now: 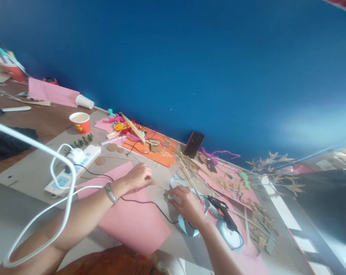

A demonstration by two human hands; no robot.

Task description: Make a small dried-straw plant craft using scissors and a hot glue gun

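Observation:
Above a pink sheet of paper (132, 225), my left hand (138, 176) is closed in a pinch around a thin straw-coloured piece (156, 183), whose tip points right. A bracelet circles that wrist. Just to the right, my right hand (185, 200) has its fingers pressed together on a small green leaf (166, 196); the palm hides part of it. The two hands are apart, with a small gap between their fingertips. Light blue ribbon (187, 227) lies beneath and beside my right hand, and a black glue gun (224, 212) rests to its right.
A white power strip (72, 172) with looping white cable (71, 206) stands at left, near a red paper cup (80, 123). A phone (194, 144) leans against the blue wall. Orange paper (164, 157), dried stalks (187, 162) and leafy scraps (264, 229) cover the back and right.

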